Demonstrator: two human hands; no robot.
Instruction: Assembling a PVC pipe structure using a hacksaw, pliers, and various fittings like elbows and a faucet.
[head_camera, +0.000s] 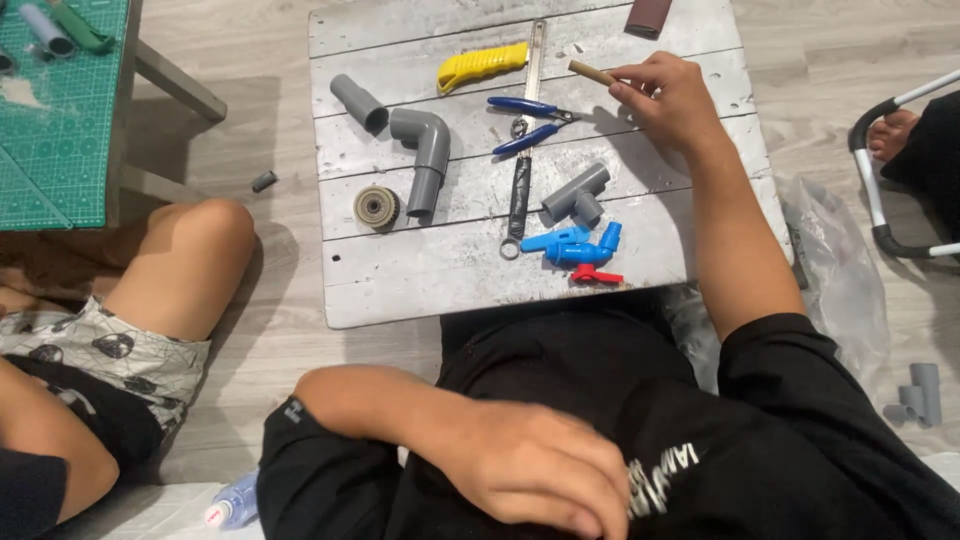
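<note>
Right hand (668, 100) fingers pinching brown rod (592, 72) over grey board (400, 285), left hand (540, 470) empty, flat on lap

Landmark wrench (519, 190), lying on board (400, 290): elbow pipe (425, 150) and round disc (377, 207) left of it; tee fitting (577, 192) right; valve (578, 247) right-near; pliers (528, 122) across its far end.

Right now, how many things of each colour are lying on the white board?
Grey pipe fittings: 3 (straight piece, elbow, tee)
Blue: 2 (pliers, tap)
Yellow: 1 (saw handle)
Metal: 1 (wrench)
Tan: 1 (round disc)
Total: 8
</note>
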